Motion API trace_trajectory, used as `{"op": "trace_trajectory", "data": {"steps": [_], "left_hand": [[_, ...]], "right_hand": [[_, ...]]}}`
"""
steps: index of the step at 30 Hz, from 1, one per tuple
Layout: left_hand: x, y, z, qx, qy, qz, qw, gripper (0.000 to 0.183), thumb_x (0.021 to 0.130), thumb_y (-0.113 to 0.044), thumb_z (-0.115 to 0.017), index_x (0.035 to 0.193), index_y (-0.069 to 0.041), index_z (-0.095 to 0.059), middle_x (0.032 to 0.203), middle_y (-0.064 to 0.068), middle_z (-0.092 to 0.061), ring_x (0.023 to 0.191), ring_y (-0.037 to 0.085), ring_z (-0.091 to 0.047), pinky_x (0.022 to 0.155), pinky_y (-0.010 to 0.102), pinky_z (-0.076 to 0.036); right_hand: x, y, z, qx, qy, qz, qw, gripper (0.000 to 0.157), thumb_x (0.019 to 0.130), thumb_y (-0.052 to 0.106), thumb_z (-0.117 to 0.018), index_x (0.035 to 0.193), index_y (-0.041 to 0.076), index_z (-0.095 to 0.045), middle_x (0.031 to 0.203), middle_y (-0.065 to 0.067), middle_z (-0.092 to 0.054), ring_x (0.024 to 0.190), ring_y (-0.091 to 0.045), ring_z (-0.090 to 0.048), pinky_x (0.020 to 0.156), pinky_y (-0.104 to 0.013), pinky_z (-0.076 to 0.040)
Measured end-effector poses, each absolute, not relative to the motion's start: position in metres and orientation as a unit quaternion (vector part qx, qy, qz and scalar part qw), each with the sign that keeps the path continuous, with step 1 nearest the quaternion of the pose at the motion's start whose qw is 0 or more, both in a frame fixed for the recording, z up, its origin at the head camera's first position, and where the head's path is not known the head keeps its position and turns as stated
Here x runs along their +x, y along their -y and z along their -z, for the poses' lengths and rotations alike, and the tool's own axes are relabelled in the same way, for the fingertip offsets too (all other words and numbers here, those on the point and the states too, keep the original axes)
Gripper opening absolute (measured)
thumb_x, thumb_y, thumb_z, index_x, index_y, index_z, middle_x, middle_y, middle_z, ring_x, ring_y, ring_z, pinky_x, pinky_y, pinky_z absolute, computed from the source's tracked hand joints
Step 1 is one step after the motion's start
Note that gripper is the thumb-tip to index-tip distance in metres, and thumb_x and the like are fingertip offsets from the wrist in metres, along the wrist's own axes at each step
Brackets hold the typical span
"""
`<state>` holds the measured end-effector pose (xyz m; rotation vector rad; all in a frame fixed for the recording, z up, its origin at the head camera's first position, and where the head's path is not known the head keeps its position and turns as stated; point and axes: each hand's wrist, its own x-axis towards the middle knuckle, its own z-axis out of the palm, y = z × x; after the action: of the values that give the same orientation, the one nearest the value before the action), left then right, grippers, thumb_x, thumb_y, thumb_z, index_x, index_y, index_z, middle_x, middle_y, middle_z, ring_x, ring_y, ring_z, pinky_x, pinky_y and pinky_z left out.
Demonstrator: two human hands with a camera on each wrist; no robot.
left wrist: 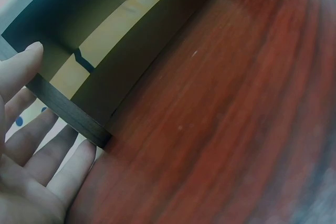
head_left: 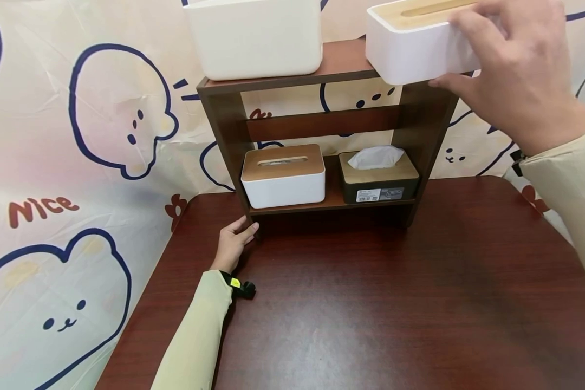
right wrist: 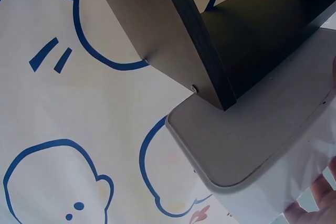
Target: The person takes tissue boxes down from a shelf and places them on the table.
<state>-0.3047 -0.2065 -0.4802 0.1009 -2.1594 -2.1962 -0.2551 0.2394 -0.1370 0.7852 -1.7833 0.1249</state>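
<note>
1. Far left we've got a cream wall sheet (head_left: 122, 114), softly wrinkled, with chunky blue cartoon outlines and a rusty "Nice" at 9 o'clock.
2. At 8 o'clock, the left hand (head_left: 231, 244) is pinching the shelf's low side panel, thumb on one face, fingers on the other.
3. That shelf (head_left: 322, 124) is flat dark-brown boards, on a reddish, streaky wood-grain table (head_left: 370, 303).
4. Near 12, a smooth cream bin (head_left: 258, 43) with rounded corners sits up top.
5. Just left of centre, we see a lower white box (head_left: 283, 189), brown wooden lid, slotted.
6. At 3, a dark box (head_left: 380, 190): pale wood lid, crumpled tissue, printed label.
7. Between 1 and 2, our star: the upper white box (head_left: 419, 54). Smooth walls, rounded corners, pale wood lid with a long slot, plain flat base. It's jutting past the shelf's top front edge; we can't tell if they touch.
8. At 2 o'clock, the right hand (head_left: 521, 76) has it pinched, thumb at the bottom edge, fingers higher up.
</note>
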Motion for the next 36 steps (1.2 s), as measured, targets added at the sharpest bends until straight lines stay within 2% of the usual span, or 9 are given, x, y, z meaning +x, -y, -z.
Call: {"op": "trace_trajectory", "data": {"steps": [10, 16, 20, 23, 27, 36], "left_hand": [[-0.307, 0.205, 0.48, 0.026, 0.695, 0.718, 0.029, 0.066, 0.086, -0.022, -0.078, 0.142, -0.004, -0.049, 0.148, 0.01, -0.041, 0.119, 0.022, -0.056, 0.089, 0.032, -0.051], [-0.308, 0.205, 0.482, 0.025, 0.695, 0.718, 0.027, 0.063, 0.087, -0.021, -0.077, 0.142, -0.005, -0.051, 0.148, 0.009, -0.042, 0.118, 0.022, -0.057, 0.091, 0.034, -0.051], [-0.307, 0.205, 0.482, 0.023, 0.697, 0.717, 0.026, 0.063, 0.087, -0.021, -0.077, 0.142, -0.004, -0.05, 0.148, 0.01, -0.041, 0.119, 0.023, -0.056, 0.091, 0.035, -0.051], [-0.308, 0.204, 0.482, 0.024, 0.697, 0.716, 0.026, 0.064, 0.087, -0.021, -0.077, 0.142, -0.004, -0.05, 0.149, 0.01, -0.04, 0.119, 0.023, -0.056, 0.09, 0.033, -0.051], [-0.309, 0.205, 0.482, 0.025, 0.699, 0.714, 0.027, 0.066, 0.086, -0.024, -0.078, 0.142, -0.005, -0.05, 0.149, 0.01, -0.04, 0.119, 0.023, -0.056, 0.088, 0.03, -0.052], [-0.308, 0.207, 0.483, 0.024, 0.702, 0.711, 0.032, 0.066, 0.086, -0.023, -0.077, 0.143, -0.005, -0.049, 0.15, 0.01, -0.039, 0.119, 0.023, -0.056, 0.089, 0.032, -0.052]], "right_hand": [[-0.25, -0.255, 0.134, 0.332, 0.774, -0.001, 0.539, 0.059, 0.074, 0.005, -0.084, 0.126, -0.001, -0.056, 0.124, -0.028, -0.053, 0.121, -0.045, -0.044, 0.106, -0.057, -0.028], [-0.247, -0.258, 0.139, 0.333, 0.766, -0.017, 0.549, 0.06, 0.07, 0.003, -0.086, 0.124, 0.0, -0.058, 0.123, -0.026, -0.056, 0.119, -0.045, -0.046, 0.104, -0.057, -0.03], [-0.241, -0.261, 0.139, 0.328, 0.775, 0.003, 0.54, 0.061, 0.072, 0.004, -0.085, 0.126, -0.001, -0.056, 0.125, -0.027, -0.054, 0.12, -0.046, -0.045, 0.105, -0.058, -0.03], [-0.235, -0.265, 0.138, 0.304, 0.794, 0.033, 0.526, 0.064, 0.077, 0.008, -0.083, 0.132, -0.001, -0.052, 0.132, -0.027, -0.05, 0.123, -0.046, -0.043, 0.104, -0.058, -0.034], [-0.23, -0.269, 0.14, 0.278, 0.808, 0.041, 0.518, 0.061, 0.082, 0.007, -0.078, 0.135, 0.001, -0.049, 0.138, -0.024, -0.046, 0.125, -0.044, -0.042, 0.096, -0.059, -0.042], [-0.225, -0.274, 0.143, 0.275, 0.808, 0.041, 0.52, 0.065, 0.078, 0.008, -0.082, 0.134, -0.003, -0.05, 0.134, -0.027, -0.048, 0.123, -0.046, -0.043, 0.095, -0.057, -0.045]]}}
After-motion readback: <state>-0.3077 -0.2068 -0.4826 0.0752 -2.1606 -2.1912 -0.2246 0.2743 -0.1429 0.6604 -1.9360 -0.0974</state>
